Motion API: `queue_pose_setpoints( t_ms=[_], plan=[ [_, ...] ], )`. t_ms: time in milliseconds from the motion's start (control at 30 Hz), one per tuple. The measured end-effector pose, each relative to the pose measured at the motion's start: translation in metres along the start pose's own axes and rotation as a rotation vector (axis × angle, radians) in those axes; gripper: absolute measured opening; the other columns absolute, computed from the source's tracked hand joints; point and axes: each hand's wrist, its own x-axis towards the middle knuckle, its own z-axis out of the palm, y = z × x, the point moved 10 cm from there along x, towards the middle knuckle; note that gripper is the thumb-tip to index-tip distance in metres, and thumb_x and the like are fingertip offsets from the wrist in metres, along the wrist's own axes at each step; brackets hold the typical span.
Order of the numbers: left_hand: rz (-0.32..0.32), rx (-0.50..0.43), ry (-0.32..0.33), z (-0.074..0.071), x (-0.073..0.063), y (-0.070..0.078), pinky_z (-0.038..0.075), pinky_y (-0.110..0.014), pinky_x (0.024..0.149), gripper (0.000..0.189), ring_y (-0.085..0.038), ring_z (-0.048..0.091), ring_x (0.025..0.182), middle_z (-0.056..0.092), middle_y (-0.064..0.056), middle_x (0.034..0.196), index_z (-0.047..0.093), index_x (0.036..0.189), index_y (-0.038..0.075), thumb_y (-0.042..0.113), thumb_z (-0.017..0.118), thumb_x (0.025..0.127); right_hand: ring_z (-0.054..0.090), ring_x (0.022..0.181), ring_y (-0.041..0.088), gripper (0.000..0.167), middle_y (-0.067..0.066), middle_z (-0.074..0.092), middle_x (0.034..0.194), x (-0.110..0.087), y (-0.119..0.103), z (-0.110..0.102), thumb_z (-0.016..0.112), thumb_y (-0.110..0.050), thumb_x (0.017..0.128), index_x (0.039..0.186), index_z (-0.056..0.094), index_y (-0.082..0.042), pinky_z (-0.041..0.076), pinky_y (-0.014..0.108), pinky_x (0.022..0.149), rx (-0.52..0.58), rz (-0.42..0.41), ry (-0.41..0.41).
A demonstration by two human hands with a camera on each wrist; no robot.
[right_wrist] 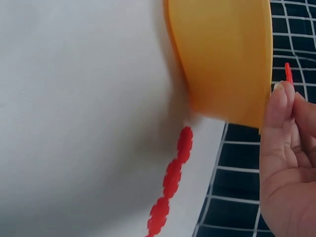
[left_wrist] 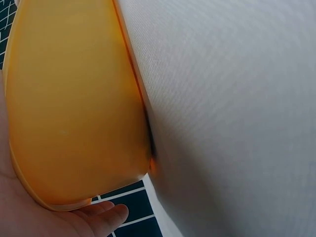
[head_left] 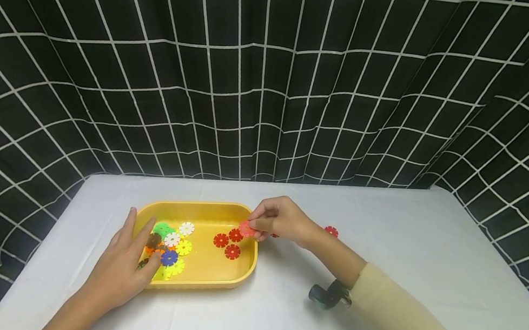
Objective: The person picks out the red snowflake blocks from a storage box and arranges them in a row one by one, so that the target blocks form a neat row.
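A yellow tray (head_left: 202,283) stands on the table with notched plastic discs inside. Over its right end my right hand (head_left: 282,221) pinches a red notched disc (head_left: 246,229) between thumb and fingertips; the right wrist view shows that disc (right_wrist: 289,72) edge-on. Several red discs (head_left: 232,252) lie inside at the right. My left hand (head_left: 122,268) rests at the tray's left end with fingers spread over the rim, beside a mixed pile holding a blue disc (head_left: 169,257), white disc (head_left: 186,228) and green discs (head_left: 162,229). Those fingers partly hide the pile.
To the right of the tray, red discs (right_wrist: 172,178) lie in a line on the white tablecloth (head_left: 412,247); the right forearm partly covers them in the head view. A black curtain with a white grid (head_left: 274,79) hangs behind and at both sides.
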Motion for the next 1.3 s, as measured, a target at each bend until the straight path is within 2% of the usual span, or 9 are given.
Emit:
queue_pose_setpoints(
  t_ms=[267,600,867,1167,1300],
  plan=[
    [-0.012,0.004,-0.006,0.0,0.0,-0.001,0.028,-0.075,0.102,0.073,-0.055,0.026,0.138,0.003,-0.029,0.163,0.033,0.155,0.002,0.026,0.058,0.092,0.069,0.069,0.025,0.005,0.013,0.072,0.082,-0.007,0.01,-0.014,0.068,0.002,0.091,0.095,0.07,0.004,0.06,0.043,0.074,0.003,-0.004,0.018],
    [-0.007,0.004,-0.003,0.0,0.001,0.0,0.029,-0.075,0.102,0.072,-0.055,0.026,0.138,0.002,-0.029,0.163,0.033,0.155,0.001,0.026,0.058,0.092,0.07,0.072,0.028,0.008,0.014,0.072,0.083,-0.021,0.021,-0.042,0.069,-0.003,0.091,0.098,0.072,0.001,0.059,0.049,0.079,0.005,0.035,0.109],
    [-0.008,0.008,-0.002,-0.001,0.0,0.001,0.029,-0.075,0.102,0.072,-0.055,0.026,0.138,0.002,-0.03,0.163,0.033,0.154,0.0,0.026,0.058,0.092,0.07,0.075,0.032,0.011,0.014,0.073,0.086,-0.031,0.042,-0.068,0.07,-0.005,0.091,0.1,0.071,0.001,0.06,0.044,0.077,-0.019,0.073,0.17],
    [-0.011,0.012,-0.004,0.0,0.001,0.001,0.029,-0.075,0.102,0.073,-0.055,0.026,0.138,0.003,-0.031,0.162,0.033,0.154,0.0,0.026,0.059,0.091,0.069,0.079,0.039,0.014,0.016,0.073,0.089,-0.048,0.058,-0.098,0.068,-0.004,0.092,0.104,0.07,0.004,0.059,0.046,0.079,-0.015,0.087,0.21],
    [-0.014,0.018,-0.004,0.001,0.001,0.0,0.029,-0.075,0.102,0.073,-0.055,0.026,0.138,0.003,-0.03,0.162,0.033,0.154,0.0,0.026,0.059,0.091,0.069,0.079,0.038,0.016,0.016,0.072,0.089,-0.055,0.065,-0.11,0.068,-0.004,0.092,0.105,0.07,0.005,0.059,0.044,0.078,-0.026,0.094,0.23]
  ],
)
